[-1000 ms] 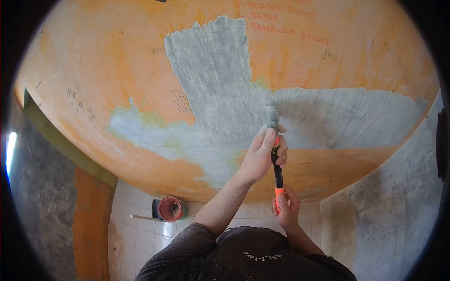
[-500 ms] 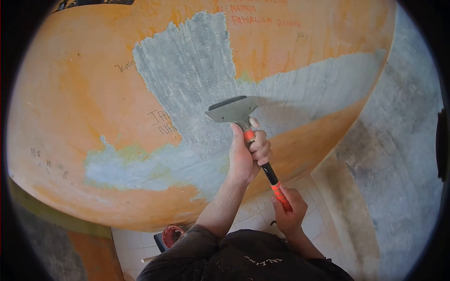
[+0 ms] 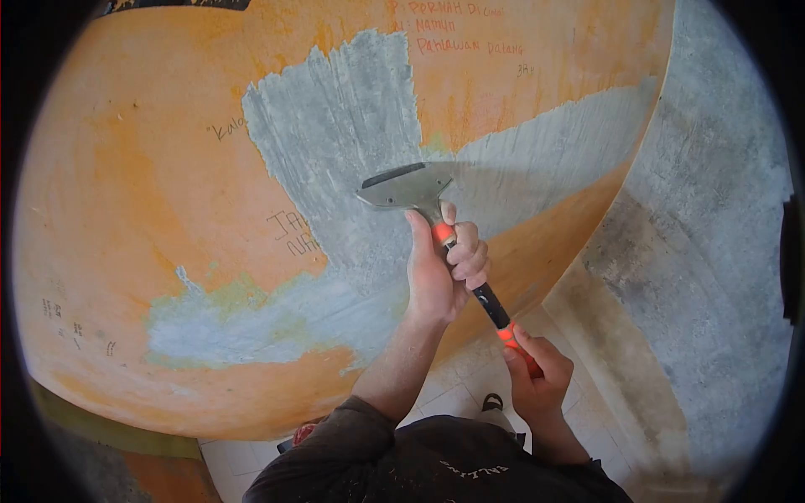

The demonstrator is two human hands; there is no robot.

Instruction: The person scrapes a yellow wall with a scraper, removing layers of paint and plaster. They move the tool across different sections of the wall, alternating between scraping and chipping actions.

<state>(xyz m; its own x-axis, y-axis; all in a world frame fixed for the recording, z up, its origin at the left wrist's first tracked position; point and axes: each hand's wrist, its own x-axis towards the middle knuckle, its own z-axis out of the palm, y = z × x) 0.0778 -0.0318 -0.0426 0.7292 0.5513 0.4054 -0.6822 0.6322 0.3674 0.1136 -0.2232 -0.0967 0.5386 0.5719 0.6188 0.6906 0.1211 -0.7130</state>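
Observation:
A long-handled wall scraper (image 3: 411, 189) with a wide grey metal head and an orange-and-black handle is in both my hands. Close below its head, my left hand (image 3: 434, 272) is wrapped round the handle, thumb pointing up along it. Lower down, my right hand (image 3: 543, 375) is closed on the orange end of the handle. The scraper's head overlaps a bare grey patch (image 3: 335, 117) on the orange-painted curved wall (image 3: 151, 184). Ragged paint edges border the patch.
Handwriting (image 3: 457, 29) in red marks the paint at the top. A rough grey wall (image 3: 721, 243) rises on the right. Pale floor tiles (image 3: 453, 407) lie below, with a foot in a dark sandal (image 3: 493, 402). A reddish round container (image 3: 306, 432) shows partly beside my left sleeve.
The scraper's head has shifted slightly left and up in view. My right hand has moved right. The view has shifted; a sandalled foot now shows, and less of the reddish container.

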